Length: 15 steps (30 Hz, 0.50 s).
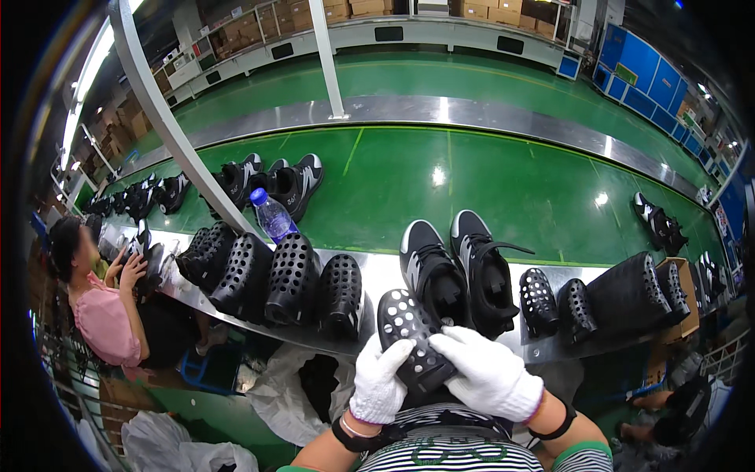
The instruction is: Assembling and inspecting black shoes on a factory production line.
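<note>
I see a black perforated shoe insert point(410, 340) at my chest, over the worktop point(377, 275) edge. Left hand point(378, 380) and right hand point(487, 375), both gloved, each grip clamped on it; its lower end hidden. Black sneaker pair point(460, 271) just behind.

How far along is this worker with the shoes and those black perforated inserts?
Done, apparently: nothing certain; other black-and-white sneakers lie farther up the green conveyor belt. In hand: both white-gloved hands, left hand and right hand, grip one black perforated shoe form beside the pair of black-and-white sneakers at the metal edge. Left: rows of unused black perforated forms on both sides.
</note>
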Each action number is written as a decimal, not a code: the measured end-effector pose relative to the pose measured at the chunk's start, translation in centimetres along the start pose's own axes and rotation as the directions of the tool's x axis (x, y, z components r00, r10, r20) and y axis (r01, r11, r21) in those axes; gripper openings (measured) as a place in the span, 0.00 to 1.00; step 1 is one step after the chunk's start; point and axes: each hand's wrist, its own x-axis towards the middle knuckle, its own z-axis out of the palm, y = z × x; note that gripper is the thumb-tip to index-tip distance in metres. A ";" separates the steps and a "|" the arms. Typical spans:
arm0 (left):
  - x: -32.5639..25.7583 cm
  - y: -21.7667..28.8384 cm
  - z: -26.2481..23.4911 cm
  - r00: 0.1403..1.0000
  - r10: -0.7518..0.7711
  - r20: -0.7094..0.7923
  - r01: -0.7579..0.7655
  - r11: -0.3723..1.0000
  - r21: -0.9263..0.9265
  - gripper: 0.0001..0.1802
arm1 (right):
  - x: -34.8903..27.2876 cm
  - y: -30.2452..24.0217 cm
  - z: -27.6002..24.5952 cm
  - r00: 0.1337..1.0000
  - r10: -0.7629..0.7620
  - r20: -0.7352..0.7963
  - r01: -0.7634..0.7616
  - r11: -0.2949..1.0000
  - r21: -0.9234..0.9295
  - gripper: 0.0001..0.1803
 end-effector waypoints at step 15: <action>9.2 -3.5 -4.7 0.912 0.408 -0.034 -0.297 0.718 0.630 0.20 | -3.9 3.4 -6.9 0.806 0.551 -0.217 -0.382 0.763 0.521 0.27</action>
